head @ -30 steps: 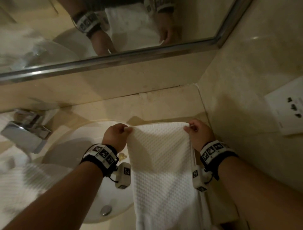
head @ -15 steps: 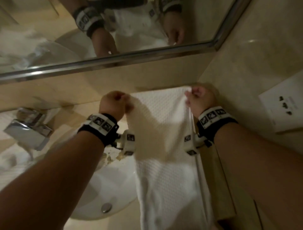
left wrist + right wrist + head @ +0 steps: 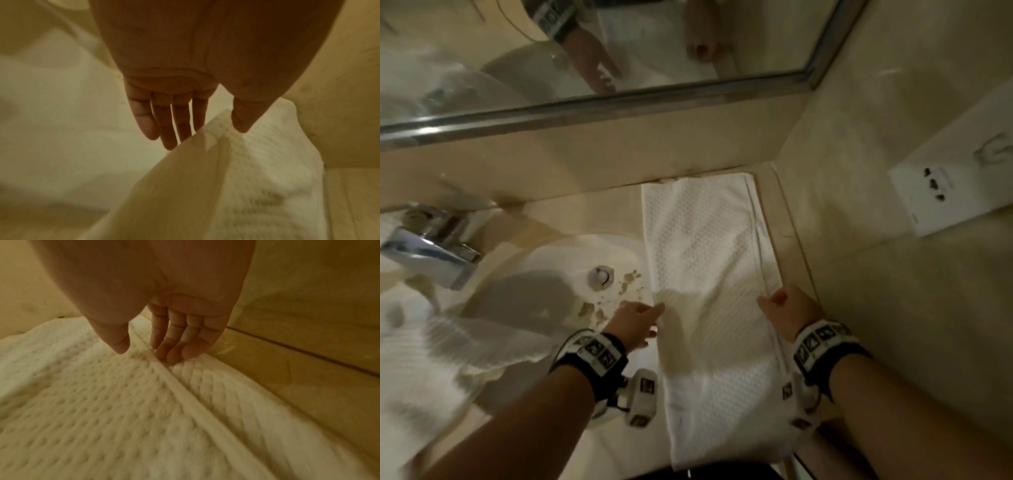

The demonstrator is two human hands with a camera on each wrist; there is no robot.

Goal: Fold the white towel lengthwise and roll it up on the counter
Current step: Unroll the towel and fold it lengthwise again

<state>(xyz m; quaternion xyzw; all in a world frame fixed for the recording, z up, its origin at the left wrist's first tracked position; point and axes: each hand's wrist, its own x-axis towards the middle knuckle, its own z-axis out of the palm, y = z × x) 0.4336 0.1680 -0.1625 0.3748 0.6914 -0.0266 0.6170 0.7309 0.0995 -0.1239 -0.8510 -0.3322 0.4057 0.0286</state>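
Observation:
The white waffle-weave towel (image 3: 709,274) lies as a long folded strip on the beige counter (image 3: 585,219), its far end against the back wall and its near end hanging over the front edge. My left hand (image 3: 638,320) hovers at the strip's left edge with fingers (image 3: 164,126) straight, holding nothing; the towel (image 3: 246,178) lies just under them. My right hand (image 3: 787,313) sits at the right edge, its fingertips (image 3: 170,353) resting on the towel (image 3: 102,394) beside the hem seam.
A white sink basin (image 3: 571,274) with brown stains and a drain lies left of the towel, a chrome faucet (image 3: 431,246) beyond it. More white cloth (image 3: 424,359) sits at the left. The mirror (image 3: 585,51) runs along the back, and a wall socket plate (image 3: 955,192) is on the right.
Both hands carried the towel's end to the back wall, laid it down, let go and drew back toward me along the strip's edges, fingers now straight.

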